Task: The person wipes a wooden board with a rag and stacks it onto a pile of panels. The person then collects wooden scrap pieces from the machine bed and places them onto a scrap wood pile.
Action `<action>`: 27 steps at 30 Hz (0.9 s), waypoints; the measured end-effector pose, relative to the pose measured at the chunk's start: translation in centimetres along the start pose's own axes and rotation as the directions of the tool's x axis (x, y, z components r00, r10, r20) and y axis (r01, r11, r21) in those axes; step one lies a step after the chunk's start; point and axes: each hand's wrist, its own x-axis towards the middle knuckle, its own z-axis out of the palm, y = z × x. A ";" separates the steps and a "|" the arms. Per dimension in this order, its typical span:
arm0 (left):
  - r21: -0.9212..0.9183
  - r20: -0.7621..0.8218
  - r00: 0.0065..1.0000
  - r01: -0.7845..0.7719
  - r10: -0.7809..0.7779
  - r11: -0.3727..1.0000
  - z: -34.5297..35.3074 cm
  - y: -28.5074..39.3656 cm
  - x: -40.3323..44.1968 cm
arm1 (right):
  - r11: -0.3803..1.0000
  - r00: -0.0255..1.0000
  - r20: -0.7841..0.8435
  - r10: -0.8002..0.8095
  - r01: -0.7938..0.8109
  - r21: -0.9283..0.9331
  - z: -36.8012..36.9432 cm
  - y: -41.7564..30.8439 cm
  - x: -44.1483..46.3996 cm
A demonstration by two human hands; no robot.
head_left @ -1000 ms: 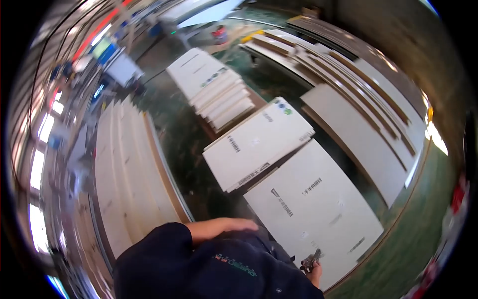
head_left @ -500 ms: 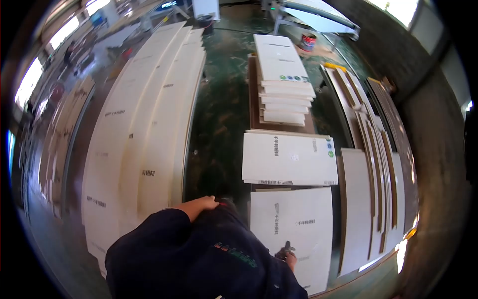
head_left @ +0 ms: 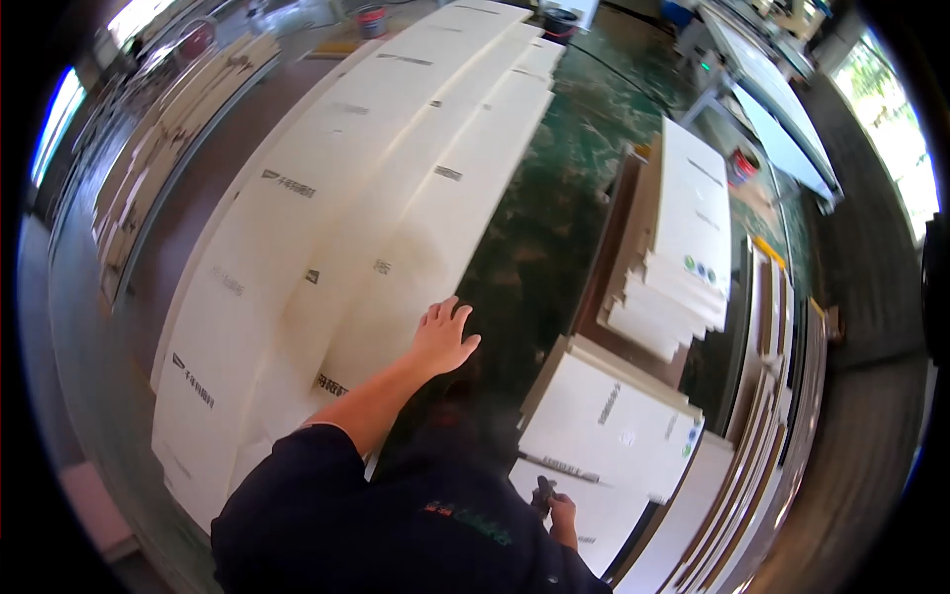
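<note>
Nearest, the person wears a dark shirt [head_left: 396, 535] with green and red lettering on the chest, too blurred to read. The right hand [head_left: 562, 515] grips a dark tool-like object [head_left: 541, 492], as it did half a second ago, and appears over the nearest white board [head_left: 599, 515]; whether it rests there I cannot tell.

The left hand [head_left: 443, 340] shows the main change: from close to the body, it now reaches forward, empty, with the fingers spread. The view has swung left as well, so this hand is now nearest the right-hand edge of the long pale boards [head_left: 267, 287]; whether it touches them is unclear. The right hand stays occupied, leaving only the left free.

These boards lie in overlapping layers, printed with a dark wedge-shaped logo and Chinese characters [head_left: 289, 184], apparently beginning 千年; other stamps are too faint. Beyond the nearest board, a shorter white board [head_left: 564, 416] carries similar dark print and round blue and green marks [head_left: 690, 436].

Farther on, a stepped stack [head_left: 693, 188] has a row of round coloured marks. Past it stands a red bucket [head_left: 742, 166], its label illegible.
</note>
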 end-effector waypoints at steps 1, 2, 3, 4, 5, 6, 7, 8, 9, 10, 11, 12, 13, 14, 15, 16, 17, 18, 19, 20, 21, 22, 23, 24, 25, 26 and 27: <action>0.033 -0.046 0.998 0.053 -0.052 0.998 -0.4 -1.1 0.4 | 0.995 0.999 -0.015 -0.041 0.039 -0.088 -0.5 -1.5 1.4; 0.036 -0.060 0.993 0.107 -0.105 0.994 -0.7 -2.2 0.6 | 0.982 0.996 -0.024 -0.081 0.075 -0.174 -0.8 -3.1 2.9; 0.039 -0.068 0.985 0.163 -0.160 0.986 -0.9 -3.3 0.4 | 0.974 0.994 0.018 -0.109 0.111 -0.196 -1.3 -6.5 3.2; 0.043 -0.072 0.974 0.219 -0.215 0.975 -1.5 -4.0 0.1 | 0.925 0.991 0.048 -0.123 0.132 -0.357 -2.0 -8.8 4.6; -0.056 0.006 0.968 0.252 -0.253 0.966 -2.3 -4.6 -0.3 | 0.941 0.989 0.100 -0.113 0.139 -0.310 -3.0 -8.8 8.3; -0.095 0.049 0.964 0.264 -0.260 0.960 -3.1 -4.6 -1.3 | 0.956 0.984 0.147 -0.100 0.136 -0.258 -3.8 -8.6 11.3; -0.133 0.084 0.963 0.264 -0.255 0.955 -3.9 -4.4 -2.1 | 0.922 0.988 0.137 -0.073 0.119 -0.369 -4.1 -10.2 11.8; -0.164 0.101 0.967 0.249 -0.234 0.955 -4.6 -4.6 -1.9 | 0.881 0.990 0.123 -0.065 0.115 -0.458 -3.6 -12.8 13.1; -0.207 0.076 0.970 0.244 -0.233 0.948 -5.0 -4.9 -1.8 | 0.869 0.987 0.156 -0.050 0.120 -0.480 -3.7 -10.7 17.4; -0.251 0.064 0.971 0.241 -0.232 0.938 -5.0 -4.9 -2.5 | 0.801 0.964 0.265 -0.020 0.174 -0.573 -3.5 -10.0 19.8; -0.294 0.052 0.971 0.237 -0.232 0.926 -5.0 -4.8 -3.0 | 0.777 0.953 0.301 -0.013 0.199 -0.598 -3.4 -10.4 20.1; -0.347 0.086 0.963 0.270 -0.256 0.898 -5.3 -4.8 -3.0 | 0.770 0.949 0.316 -0.008 0.207 -0.604 -2.9 -11.6 19.9; -0.396 0.122 0.953 0.302 -0.276 0.867 -5.7 -4.8 -2.9 | 0.767 0.945 0.327 -0.006 0.214 -0.605 -2.5 -12.5 20.2; -0.444 0.160 0.942 0.334 -0.293 0.831 -6.1 -4.5 -2.4 | 0.771 0.941 0.337 -0.002 0.216 -0.599 -2.2 -13.0 20.3; -0.442 0.147 0.942 0.336 -0.302 0.832 -6.5 -4.1 -1.6 | 0.770 0.938 0.346 0.004 0.218 -0.599 -1.7 -13.6 20.7; -0.430 0.174 0.938 0.346 -0.300 0.834 -6.2 -4.2 -0.6 | 0.776 0.935 0.355 0.009 0.217 -0.592 -1.4 -14.0 21.3; -0.412 0.205 0.935 0.352 -0.291 0.841 -5.8 -4.5 0.7 | 0.786 0.934 0.358 0.015 0.210 -0.581 -1.3 -14.4 22.0; -0.385 0.242 0.932 0.349 -0.271 0.855 -5.6 -4.7 2.3 | 0.803 0.933 0.358 0.027 0.193 -0.565 -0.9 -14.6 22.6; -0.407 0.255 0.932 0.346 -0.259 0.845 -5.6 -4.8 4.2 | 0.821 0.934 0.355 0.047 0.166 -0.546 -0.5 -14.4 23.1; -0.424 0.278 0.934 0.329 -0.225 0.844 -5.3 -4.6 6.4 | 0.840 0.934 0.351 0.071 0.134 -0.526 0.0 -14.0 23.7; -0.443 0.303 0.937 0.303 -0.177 0.844 -4.9 -4.3 9.6 | 0.857 0.932 0.351 0.093 0.105 -0.504 0.6 -13.7 24.5; -0.412 0.333 0.929 0.295 -0.159 0.862 -4.1 -3.9 13.1 | 0.869 0.930 0.349 0.113 0.078 -0.488 1.0 -13.4 25.4; -0.384 0.362 0.920 0.293 -0.149 0.876 -3.3 -3.3 16.2 | 0.876 0.925 0.357 0.134 0.058 -0.479 1.4 -12.9 26.3; -0.354 0.392 0.909 0.292 -0.143 0.889 -2.5 -2.4 19.7 | 0.880 0.916 0.369 0.155 0.042 -0.473 1.7 -12.5 27.0; -0.316 0.414 0.907 0.217 -0.072 0.924 -1.7 -1.4 23.4 | 0.878 0.907 0.389 0.163 0.046 -0.476 2.0 -12.5 28.3; -0.288 0.425 0.905 0.149 -0.013 0.946 -1.0 -0.2 26.8 | 0.874 0.896 0.413 0.166 0.061 -0.483 2.0 -12.8 29.8; -0.269 0.428 0.903 0.093 0.032 0.959 -0.5 1.1 29.9 | 0.861 0.885 0.443 0.145 0.108 -0.497 1.6 -13.3 31.7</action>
